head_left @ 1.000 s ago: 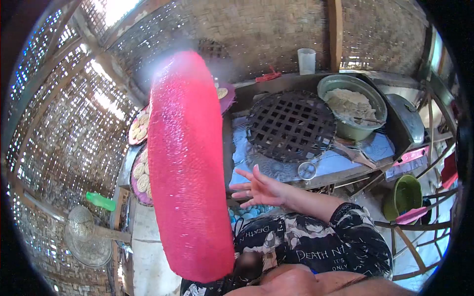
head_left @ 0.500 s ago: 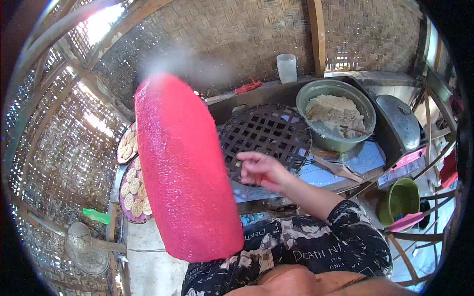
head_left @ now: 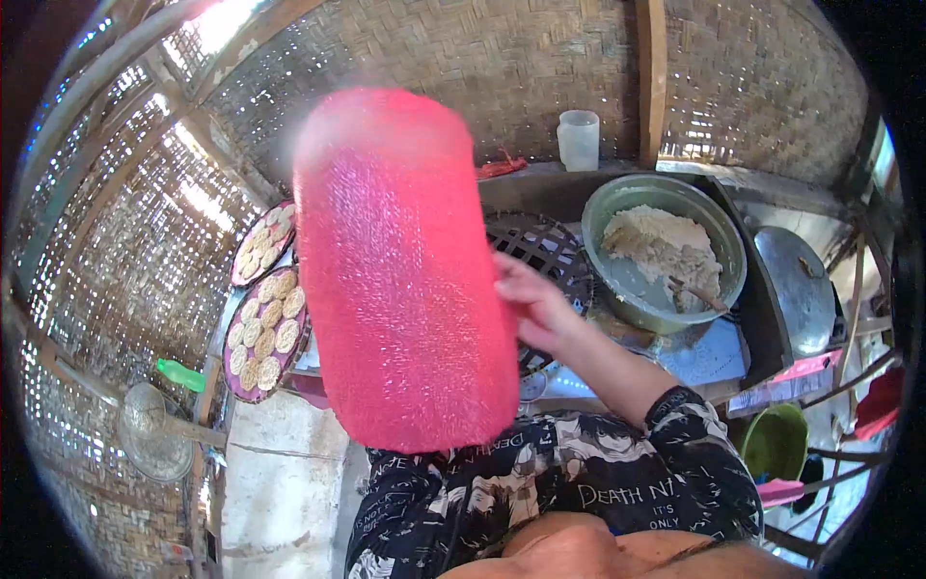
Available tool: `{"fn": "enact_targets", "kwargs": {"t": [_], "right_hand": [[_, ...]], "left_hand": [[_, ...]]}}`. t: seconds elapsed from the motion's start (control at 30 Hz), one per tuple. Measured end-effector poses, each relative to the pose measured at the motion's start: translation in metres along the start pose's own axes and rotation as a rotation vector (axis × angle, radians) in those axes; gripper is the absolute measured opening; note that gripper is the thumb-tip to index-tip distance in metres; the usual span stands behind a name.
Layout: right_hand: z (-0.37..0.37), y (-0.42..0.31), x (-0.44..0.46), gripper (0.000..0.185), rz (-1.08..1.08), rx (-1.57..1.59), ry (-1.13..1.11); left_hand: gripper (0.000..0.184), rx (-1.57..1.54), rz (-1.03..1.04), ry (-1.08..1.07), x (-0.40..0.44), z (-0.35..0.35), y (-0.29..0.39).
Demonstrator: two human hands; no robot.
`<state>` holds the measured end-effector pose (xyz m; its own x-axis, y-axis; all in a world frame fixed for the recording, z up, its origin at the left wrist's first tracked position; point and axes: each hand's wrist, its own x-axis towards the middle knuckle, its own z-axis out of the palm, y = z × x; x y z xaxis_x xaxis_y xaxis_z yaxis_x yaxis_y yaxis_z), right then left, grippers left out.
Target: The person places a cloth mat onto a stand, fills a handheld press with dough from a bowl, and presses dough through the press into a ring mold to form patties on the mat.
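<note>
A large pink-red woven sheet point(head_left: 405, 289), shiny in streaks, is held up before my chest and curves outward. My right hand point(head_left: 538, 307) is at its right edge, fingers bent against the edge and the tips partly covered. My left hand does not show; the sheet and its blurred upper end cover that area. Behind the sheet and my right hand lies a dark round lattice-woven tray point(head_left: 540, 236), largely covered. To its right stands a green basin point(head_left: 666, 314) of pale crumbly dough point(head_left: 666, 246), with a wooden-handled tool point(head_left: 699, 293) in it.
On the left are two purple-lined trays point(head_left: 234, 374) of round pale patties. A translucent cup point(head_left: 579, 142) and a red item point(head_left: 500, 168) stand at the back. A metal lid point(head_left: 796, 289) and an olive bucket point(head_left: 775, 444) are on the right.
The red sheet has come closer to upright and moved right and up, covering more of the lattice tray. My right hand has gone from beside it to its right edge. The view has shifted slightly.
</note>
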<state>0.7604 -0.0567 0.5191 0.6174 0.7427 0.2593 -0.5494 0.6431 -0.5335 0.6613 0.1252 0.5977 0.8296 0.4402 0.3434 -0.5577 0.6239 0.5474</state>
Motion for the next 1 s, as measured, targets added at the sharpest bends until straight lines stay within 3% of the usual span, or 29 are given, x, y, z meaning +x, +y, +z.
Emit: {"fn": "enact_targets", "kwargs": {"t": [0.1, 0.2, 0.27, 0.33, 0.37, 0.4, 0.47, 0.57, 1.0], "right_hand": [[-0.027, -0.045, -0.010, 0.055, -0.205, -0.381, 0.349], [-0.076, -0.075, -0.011, 0.063, -0.316, -0.794, 0.557], [-0.099, -0.086, -0.011, 0.062, -0.301, -1.086, 0.631], [-0.120, -0.086, -0.007, 0.061, -0.280, -1.348, 0.633], [-0.127, -0.085, -0.004, 0.060, -0.271, -1.478, 0.632], [-0.132, -0.084, -0.001, 0.059, -0.281, -1.571, 0.623], [-0.140, -0.081, 0.003, 0.058, -0.303, -1.757, 0.600], [-0.149, -0.078, 0.006, 0.057, -0.267, -1.778, 0.627], [-0.164, -0.084, 0.013, 0.054, -0.245, -1.848, 0.700]], "left_hand": [[0.022, 0.061, -0.048, 0.137, 0.007, -0.018, -0.003], [0.020, 0.315, -0.040, 0.245, 0.016, -0.113, -0.020], [0.018, 0.575, -0.008, 0.283, 0.018, -0.193, -0.036], [0.014, 1.153, -0.109, 0.413, 0.003, -0.187, -0.048], [0.019, 1.223, -0.117, 0.450, -0.003, -0.181, -0.055], [0.024, 1.511, 0.014, 0.429, -0.004, -0.186, -0.060], [0.027, 1.563, 0.004, 0.411, -0.005, -0.195, -0.070], [0.028, 1.719, -0.002, 0.394, -0.009, -0.180, -0.071], [0.034, 1.857, -0.057, 0.424, -0.006, -0.169, -0.077]]}}
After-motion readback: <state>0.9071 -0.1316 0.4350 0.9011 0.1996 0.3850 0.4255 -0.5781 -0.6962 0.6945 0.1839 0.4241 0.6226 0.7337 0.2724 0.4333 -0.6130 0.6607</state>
